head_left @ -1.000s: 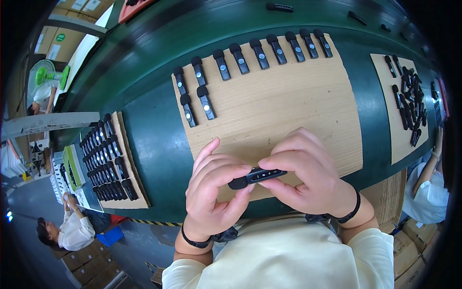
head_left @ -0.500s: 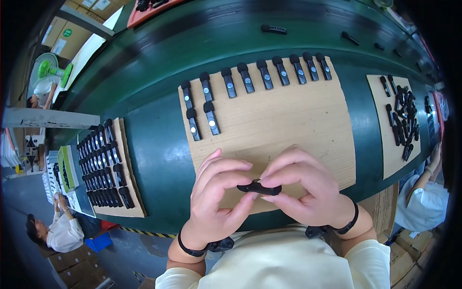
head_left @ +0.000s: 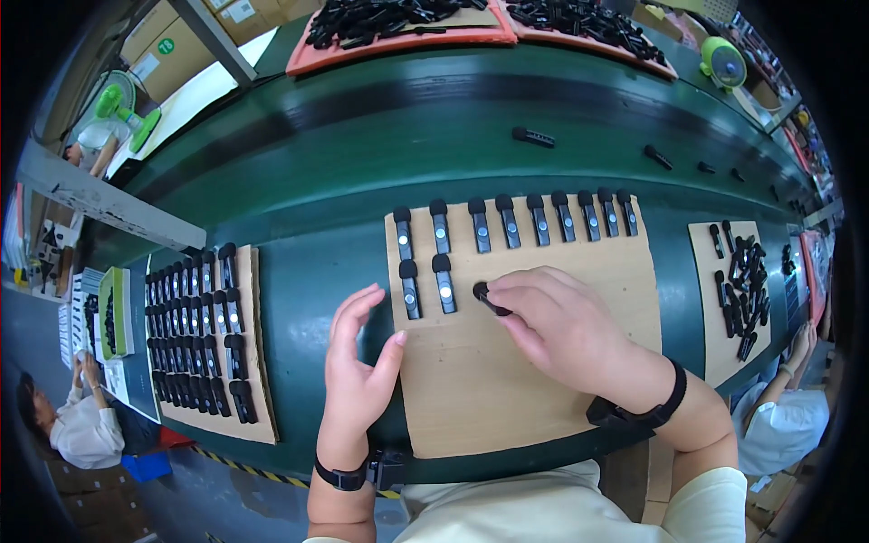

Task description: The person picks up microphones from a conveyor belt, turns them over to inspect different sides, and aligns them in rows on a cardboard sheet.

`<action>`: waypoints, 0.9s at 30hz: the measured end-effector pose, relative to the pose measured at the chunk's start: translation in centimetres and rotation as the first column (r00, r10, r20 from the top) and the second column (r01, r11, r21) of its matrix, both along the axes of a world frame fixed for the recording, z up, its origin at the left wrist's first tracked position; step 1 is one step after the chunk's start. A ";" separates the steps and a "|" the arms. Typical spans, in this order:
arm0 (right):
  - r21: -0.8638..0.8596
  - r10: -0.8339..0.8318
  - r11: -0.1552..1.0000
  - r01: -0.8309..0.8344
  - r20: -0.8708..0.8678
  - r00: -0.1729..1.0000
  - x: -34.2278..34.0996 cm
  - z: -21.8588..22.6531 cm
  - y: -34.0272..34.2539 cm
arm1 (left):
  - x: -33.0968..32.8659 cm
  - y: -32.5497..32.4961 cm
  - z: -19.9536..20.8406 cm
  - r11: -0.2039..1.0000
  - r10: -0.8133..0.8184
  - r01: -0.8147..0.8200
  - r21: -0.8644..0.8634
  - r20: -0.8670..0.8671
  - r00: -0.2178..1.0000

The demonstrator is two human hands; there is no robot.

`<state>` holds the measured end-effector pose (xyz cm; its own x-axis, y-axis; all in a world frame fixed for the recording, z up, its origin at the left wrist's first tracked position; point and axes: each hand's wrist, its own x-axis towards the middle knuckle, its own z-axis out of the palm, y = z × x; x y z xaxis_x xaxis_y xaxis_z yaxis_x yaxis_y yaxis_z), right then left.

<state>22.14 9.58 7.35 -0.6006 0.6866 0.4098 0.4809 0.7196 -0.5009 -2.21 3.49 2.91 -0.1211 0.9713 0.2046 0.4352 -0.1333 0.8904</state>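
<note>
Between the thumb and fingers of my right hand (head_left: 570,326) is a small black clip-on microphone (head_left: 490,298) with a rounded foam cap. It is held at or just over a cardboard sheet (head_left: 525,398), beside the second row; my fingers hide its lower part. Several like microphones stand along the sheet's far edge, one being a microphone (head_left: 509,223) with a light round spot on its body. Two more form a second row at the left, including the microphone (head_left: 444,288) nearest my right hand. My left hand (head_left: 355,362) is empty, fingers apart, by the sheet's left edge.
A second cardboard sheet (head_left: 263,353) on the left carries rows of microphones. Loose ones lie heaped on a right-hand sheet (head_left: 715,348). Across the green bench, red trays (head_left: 407,42) hold many black parts, and a loose microphone (head_left: 534,138) lies nearer. People sit at both sides.
Both hands held the microphone near my body. My left hand has let go and moved left; my right hand has carried the microphone forward over the sheet. The view has tilted up.
</note>
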 end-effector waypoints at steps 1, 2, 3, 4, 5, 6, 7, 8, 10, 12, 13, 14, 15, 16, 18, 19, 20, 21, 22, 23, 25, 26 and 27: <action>0.065 0.007 0.998 -0.010 0.048 0.999 0.0 -0.7 0.2 | 0.0 0.1 -0.5 0.999 0.014 -0.012 -0.050 0.034 0.999; 0.128 0.010 0.992 -0.023 0.096 0.995 0.0 -1.1 0.4 | 0.0 0.2 -1.0 0.999 0.012 -0.010 -0.044 0.040 0.999; 0.135 0.011 0.990 -0.025 0.101 0.995 -0.1 -1.4 0.4 | 0.0 0.3 -1.4 0.997 -0.012 0.018 -0.074 0.084 0.996; 0.122 0.025 0.992 -0.046 0.168 0.986 -0.1 -1.7 0.0 | 0.0 0.3 -1.7 0.993 -0.035 0.049 -0.104 0.129 0.991; 0.106 0.038 0.992 -0.065 0.234 0.972 0.0 -2.0 -0.3 | 0.0 0.4 -1.8 0.988 -0.058 0.081 -0.132 0.173 0.983; 0.085 0.054 0.993 -0.083 0.297 0.953 -0.1 -2.2 -0.5 | 0.0 0.4 -1.9 0.988 -0.056 0.080 -0.130 0.176 0.983; 0.086 0.055 0.993 -0.085 0.300 0.952 -0.2 -2.2 -0.5 | 0.1 0.5 -1.8 0.986 -0.076 0.104 -0.129 0.209 0.975; 0.073 0.048 0.995 -0.074 0.318 0.947 -0.2 -2.3 -0.5 | 0.2 0.5 -1.8 0.983 -0.095 0.129 -0.128 0.242 0.966; 0.048 0.033 0.997 -0.053 0.351 0.936 -0.4 -2.3 -0.5 | 0.2 0.4 -2.0 0.980 -0.114 0.153 -0.125 0.276 0.954; 0.057 0.017 0.998 -0.040 0.353 0.935 -0.6 -2.4 -0.3 | 0.2 0.3 -2.5 0.983 -0.117 0.152 -0.100 0.297 0.948; 0.065 0.002 0.998 -0.026 0.353 0.936 -0.7 -2.4 -0.1 | 0.2 0.3 -2.6 0.985 -0.119 0.152 -0.087 0.307 0.944; 0.073 -0.014 0.997 -0.013 0.352 0.936 -0.8 -2.5 0.1 | 0.3 0.3 -2.6 0.985 -0.119 0.152 -0.085 0.308 0.944; 0.075 -0.014 0.997 -0.013 0.353 0.936 -0.7 -2.6 0.3 | 0.5 0.3 -2.5 0.983 -0.128 0.161 -0.089 0.294 0.947; 0.078 -0.030 0.997 0.002 0.356 0.934 -0.7 -2.7 0.5 | 0.7 0.3 -2.4 0.981 -0.138 0.170 -0.093 0.280 0.950; 0.085 -0.060 0.996 0.032 0.360 0.931 -0.7 -2.8 0.9 | 0.9 0.2 -2.3 0.979 -0.148 0.178 -0.096 0.264 0.953; 0.087 -0.060 0.996 0.031 0.359 0.931 -0.7 -2.8 0.9 | 0.9 0.2 -2.3 0.979 -0.146 0.178 -0.104 0.261 0.954; 0.087 -0.059 0.996 0.030 0.358 0.932 -0.6 -2.7 0.8 | 0.9 0.1 -2.3 0.978 -0.144 0.178 -0.111 0.258 0.955; 0.086 -0.056 0.996 0.027 0.357 0.932 -0.6 -2.7 0.8 | 0.9 0.1 -2.3 0.977 -0.141 0.176 -0.119 0.256 0.956; 0.086 -0.054 0.996 0.025 0.356 0.933 -0.6 -2.6 0.8 | 0.8 0.1 -2.3 0.977 -0.141 0.175 -0.118 0.255 0.957; 0.087 -0.054 0.996 0.024 0.356 0.933 -0.6 -2.6 0.7 | 0.8 0.1 -2.2 0.978 -0.141 0.174 -0.118 0.245 0.959; 0.071 -0.047 0.997 0.025 0.330 0.943 -0.6 -2.2 0.5 | 0.7 0.0 -2.1 0.978 -0.141 0.171 -0.117 0.225 0.964; 0.062 -0.041 0.998 0.023 0.316 0.948 -0.7 -2.1 0.3 | 0.6 -0.1 -2.1 0.979 -0.138 0.168 -0.119 0.224 0.965; 0.061 -0.038 0.998 0.020 0.315 0.948 -0.7 -1.9 0.2 | 0.6 -0.2 -2.1 0.980 -0.134 0.162 -0.119 0.215 0.967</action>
